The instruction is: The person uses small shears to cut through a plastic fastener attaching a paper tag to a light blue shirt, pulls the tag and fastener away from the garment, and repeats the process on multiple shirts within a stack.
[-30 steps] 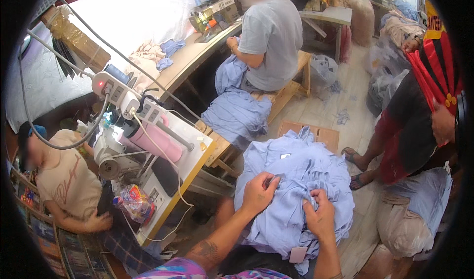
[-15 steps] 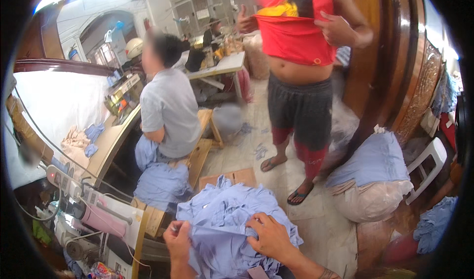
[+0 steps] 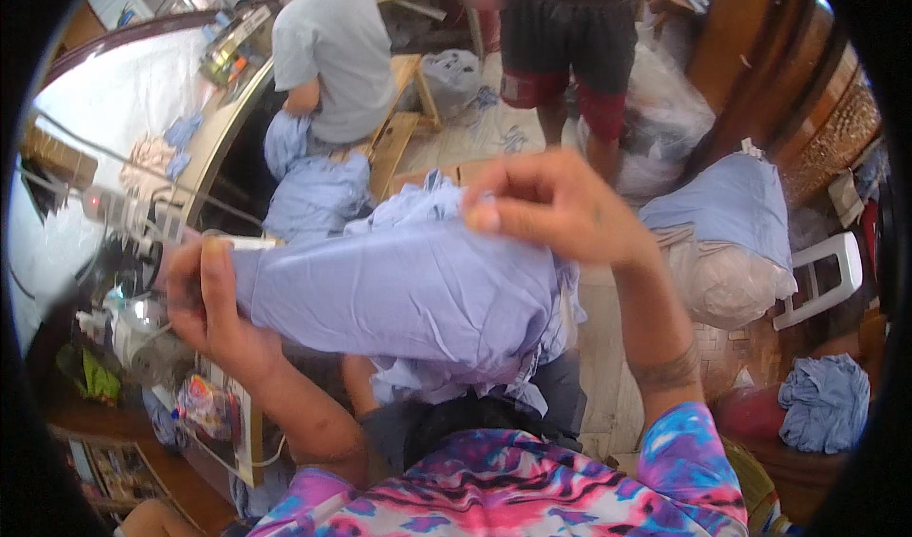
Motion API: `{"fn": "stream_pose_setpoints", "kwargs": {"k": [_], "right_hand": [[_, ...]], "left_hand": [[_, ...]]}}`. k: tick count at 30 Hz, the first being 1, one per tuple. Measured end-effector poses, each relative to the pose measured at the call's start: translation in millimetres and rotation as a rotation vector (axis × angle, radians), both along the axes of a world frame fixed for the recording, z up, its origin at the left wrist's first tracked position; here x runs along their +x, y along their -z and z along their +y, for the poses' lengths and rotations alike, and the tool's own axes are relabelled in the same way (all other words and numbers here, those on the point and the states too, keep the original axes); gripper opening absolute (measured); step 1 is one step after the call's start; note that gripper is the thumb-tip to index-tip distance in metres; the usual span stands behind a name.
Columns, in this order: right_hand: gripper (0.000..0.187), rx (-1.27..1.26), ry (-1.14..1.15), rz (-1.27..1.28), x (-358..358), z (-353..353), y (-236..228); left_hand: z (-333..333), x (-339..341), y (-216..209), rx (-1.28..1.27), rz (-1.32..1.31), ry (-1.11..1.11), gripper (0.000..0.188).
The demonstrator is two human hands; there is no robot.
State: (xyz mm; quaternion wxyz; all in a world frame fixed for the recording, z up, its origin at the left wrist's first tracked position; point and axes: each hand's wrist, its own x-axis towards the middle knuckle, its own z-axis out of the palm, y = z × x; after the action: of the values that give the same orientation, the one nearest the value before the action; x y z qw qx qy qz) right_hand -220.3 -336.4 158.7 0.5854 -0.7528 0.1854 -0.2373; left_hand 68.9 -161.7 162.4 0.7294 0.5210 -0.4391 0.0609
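Note:
A light blue cloth piece is stretched up between my two hands, with a few creases across it. My left hand pinches its left end, fingers closed. Higher up, my right hand grips the upper right edge between thumb and fingers. The cloth's right part hangs in folds down over my lap. Behind it shows the top of a heap of the same blue cloth, its rest hidden by the raised piece.
Left of me stands a sewing machine with cables. A person in a grey shirt sits on a wooden bench; another person in dark shorts stands ahead. To the right are a wrapped bundle and a white plastic stool.
Both my hands have risen from the heap, lifting the cloth piece and pulling it taut. My view has tilted downward. The standing person's hands have left the view.

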Motion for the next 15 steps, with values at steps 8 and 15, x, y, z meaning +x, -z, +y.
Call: {"fn": "stream_pose_setpoints", "kwargs": {"k": [8,15], "right_hand": [[0.031,-0.595,0.597,0.110,38.3,35.8,117.6],[0.044,0.476,0.338,0.194,24.5,131.2,140.5]], "left_hand": [[67.1,21.8,62.4,0.654,0.365,0.049,0.012],[106.1,9.9,66.6,0.753,0.287,0.225,0.004]]}}
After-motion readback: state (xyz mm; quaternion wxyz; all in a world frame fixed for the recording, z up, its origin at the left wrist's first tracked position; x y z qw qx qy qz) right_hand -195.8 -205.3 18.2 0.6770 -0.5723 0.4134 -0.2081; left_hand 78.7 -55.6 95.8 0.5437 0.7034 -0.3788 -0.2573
